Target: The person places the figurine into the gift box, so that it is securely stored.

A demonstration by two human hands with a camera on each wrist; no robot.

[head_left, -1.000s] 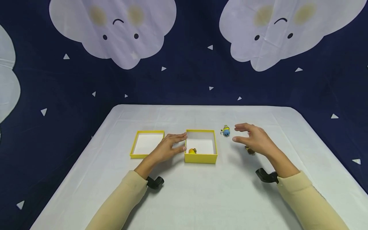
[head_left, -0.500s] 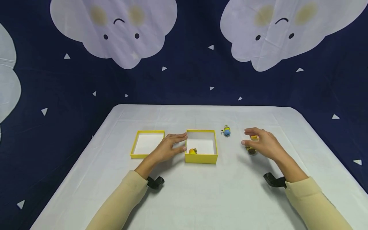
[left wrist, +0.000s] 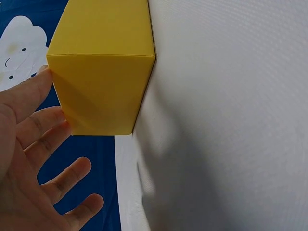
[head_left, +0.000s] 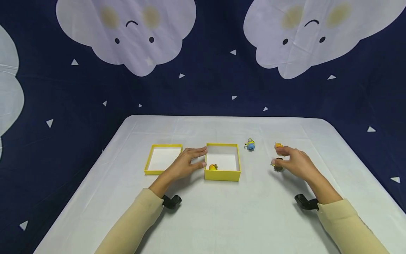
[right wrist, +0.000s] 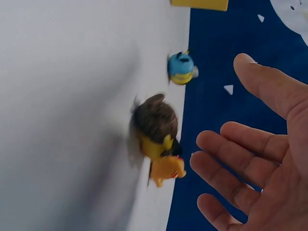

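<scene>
My left hand (head_left: 186,162) rests its fingertips on the left rim of the yellow box (head_left: 222,175), fingers fairly straight. In the left wrist view the thumb and two fingers touch the box's upper edge. Inside the box, at its near left corner, lies a small yellow figurine (head_left: 213,167). My right hand (head_left: 298,163) hovers with fingers spread over a brown-and-yellow figurine (head_left: 278,165), holding nothing. Just beyond it is an orange figurine (head_left: 278,145), partly covered by the fingers. The right wrist view shows both the brown-backed figurine (right wrist: 156,118) and the orange one (right wrist: 167,169) below the palm.
A blue-and-yellow minion figurine (head_left: 250,145) lies between the box and my right hand. To the left is a shallow yellow-rimmed lid (head_left: 148,160), white inside. A white cloth covers the table (head_left: 234,218), with a dark blue cloud-print curtain (head_left: 215,88) behind.
My right hand has moved right, away from the minion figurine, and over the brown-and-yellow one. The left hand has stayed at the box rim.
</scene>
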